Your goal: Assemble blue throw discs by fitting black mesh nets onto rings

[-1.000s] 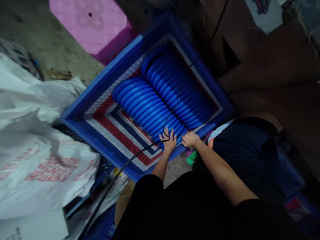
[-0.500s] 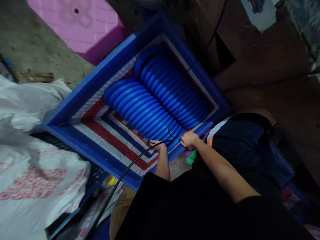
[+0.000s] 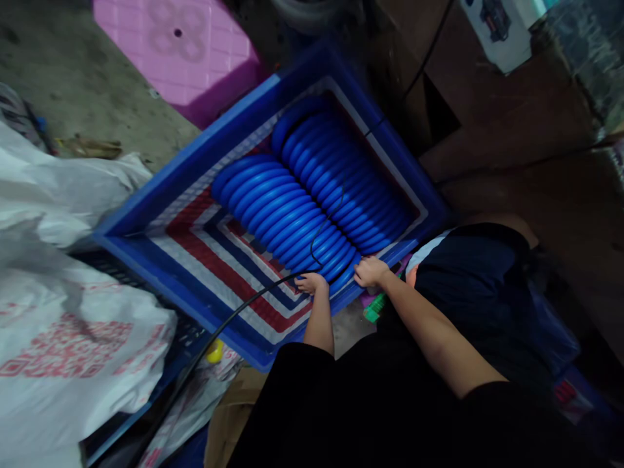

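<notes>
A blue crate (image 3: 195, 156) lined with a red, white and blue striped sheet (image 3: 219, 260) holds two rows of blue rings (image 3: 302, 188) packed on edge. My left hand (image 3: 312, 283) is curled at the near end of the left row, by the crate's near rim, its fingers closed on the last ring. My right hand (image 3: 370, 272) rests with bent fingers on the near end of the right row at the rim. A black cable (image 3: 234, 315) runs from the lower left over the crate and rings, passing my left hand.
A pink plastic stool (image 3: 180, 52) stands on the concrete floor beyond the crate. White printed sacks (image 3: 63, 312) lie at the left. Dark brown boards (image 3: 526, 130) and a white device (image 3: 502, 26) are at the right. A green item (image 3: 373, 311) lies under the crate's near corner.
My left hand went from lying spread flat on the rings to curled at the end of the left row. The right hand stayed put. The view shifted slightly.
</notes>
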### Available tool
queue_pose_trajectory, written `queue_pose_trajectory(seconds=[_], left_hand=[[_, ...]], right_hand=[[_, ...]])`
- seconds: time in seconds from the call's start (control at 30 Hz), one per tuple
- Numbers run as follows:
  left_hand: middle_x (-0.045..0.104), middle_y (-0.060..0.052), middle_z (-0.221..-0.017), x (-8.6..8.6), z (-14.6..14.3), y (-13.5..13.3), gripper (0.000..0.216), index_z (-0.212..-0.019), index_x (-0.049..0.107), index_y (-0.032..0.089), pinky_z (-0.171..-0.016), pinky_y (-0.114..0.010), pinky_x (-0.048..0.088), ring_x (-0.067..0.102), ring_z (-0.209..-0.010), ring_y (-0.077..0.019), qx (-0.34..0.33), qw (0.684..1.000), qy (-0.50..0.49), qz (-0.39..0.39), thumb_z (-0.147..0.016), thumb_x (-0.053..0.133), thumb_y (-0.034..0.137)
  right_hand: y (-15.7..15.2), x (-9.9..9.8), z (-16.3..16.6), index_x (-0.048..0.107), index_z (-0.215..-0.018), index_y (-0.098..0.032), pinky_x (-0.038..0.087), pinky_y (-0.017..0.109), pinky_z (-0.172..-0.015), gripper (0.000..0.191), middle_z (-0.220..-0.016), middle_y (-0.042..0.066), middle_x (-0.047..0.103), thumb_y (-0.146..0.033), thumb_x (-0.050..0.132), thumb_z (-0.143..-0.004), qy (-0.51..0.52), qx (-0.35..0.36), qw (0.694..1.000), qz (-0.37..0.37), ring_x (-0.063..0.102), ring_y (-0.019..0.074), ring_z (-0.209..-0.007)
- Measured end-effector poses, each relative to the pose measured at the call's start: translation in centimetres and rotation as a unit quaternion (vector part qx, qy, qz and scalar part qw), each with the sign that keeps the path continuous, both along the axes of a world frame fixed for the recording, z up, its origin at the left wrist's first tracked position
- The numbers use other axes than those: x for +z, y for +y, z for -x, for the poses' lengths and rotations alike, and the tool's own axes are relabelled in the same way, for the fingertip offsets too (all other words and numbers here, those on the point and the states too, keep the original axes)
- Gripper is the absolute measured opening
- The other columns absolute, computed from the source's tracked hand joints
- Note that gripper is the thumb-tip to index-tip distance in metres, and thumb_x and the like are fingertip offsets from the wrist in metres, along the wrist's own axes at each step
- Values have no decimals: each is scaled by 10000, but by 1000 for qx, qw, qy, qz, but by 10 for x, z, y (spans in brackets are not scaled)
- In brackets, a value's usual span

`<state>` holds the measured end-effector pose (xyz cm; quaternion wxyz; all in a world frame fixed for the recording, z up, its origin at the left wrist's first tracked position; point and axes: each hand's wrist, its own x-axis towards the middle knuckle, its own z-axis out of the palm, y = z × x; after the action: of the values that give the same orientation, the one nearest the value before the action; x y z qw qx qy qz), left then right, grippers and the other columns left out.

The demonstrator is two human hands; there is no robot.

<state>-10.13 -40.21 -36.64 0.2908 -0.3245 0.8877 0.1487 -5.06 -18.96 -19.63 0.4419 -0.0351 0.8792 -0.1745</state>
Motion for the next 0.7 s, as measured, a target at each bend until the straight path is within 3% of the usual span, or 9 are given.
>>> queue_pose_trajectory(seconds=[0.13,0.2,0.3,0.4,0.5,0.6,0.7], left_hand=[[653,-127,-1419,19,-1,-18,429,-1410,638,194,-1011,-503,618,687,-1214,-283,-68,997,40,6,-1042,704,404],[641,-131,-1445,30,-7,-23,447,-1428,628,197,-1043,-529,601,675,-1245,-294,-135,989,62,-16,-1044,697,415],[539,-213,-1591,45,-20,-18,481,-1503,590,182,-1168,-649,476,547,-1449,-391,-273,955,84,-81,-1074,608,398],[414,-259,-1708,51,-27,-1,539,-1510,618,153,-1281,-700,281,338,-1612,-457,-440,874,81,-189,-1022,621,382],[452,-204,-1711,48,-23,16,509,-1414,709,188,-1331,-652,208,335,-1626,-427,-569,771,53,-279,-926,693,333],[566,-205,-1619,41,-16,27,426,-1323,749,176,-1338,-653,195,437,-1569,-391,-640,705,27,-306,-926,641,288],[623,-200,-1548,35,-12,31,401,-1303,748,169,-1344,-648,192,488,-1525,-367,-679,671,9,-299,-951,603,295]], right_hand=[[0,1,1,779,-1197,-92,545,408,-910,416,-1077,217,814,-340,474,-1060,5,-12,1000,12,778,338,-1085],[0,0,0,781,-1195,-94,543,412,-927,410,-1072,219,814,-341,485,-1055,6,-20,1000,20,779,337,-1087],[0,-3,-1,781,-1193,-87,546,425,-931,420,-1073,228,812,-347,482,-1054,8,-30,999,30,778,348,-1098],[-1,-4,-1,782,-1187,-84,550,436,-930,426,-1098,231,809,-353,480,-1053,13,-35,999,36,776,359,-1107],[-3,-4,-1,783,-1182,-85,556,429,-918,417,-1117,227,808,-354,496,-1046,18,-36,999,37,779,351,-1096],[-3,-4,0,789,-1162,-74,555,429,-922,403,-1088,224,812,-343,517,-1035,19,-36,999,36,783,347,-1081],[-2,-4,0,794,-1141,-70,551,431,-932,396,-1063,222,814,-322,508,-1036,18,-38,998,39,786,341,-1069]])
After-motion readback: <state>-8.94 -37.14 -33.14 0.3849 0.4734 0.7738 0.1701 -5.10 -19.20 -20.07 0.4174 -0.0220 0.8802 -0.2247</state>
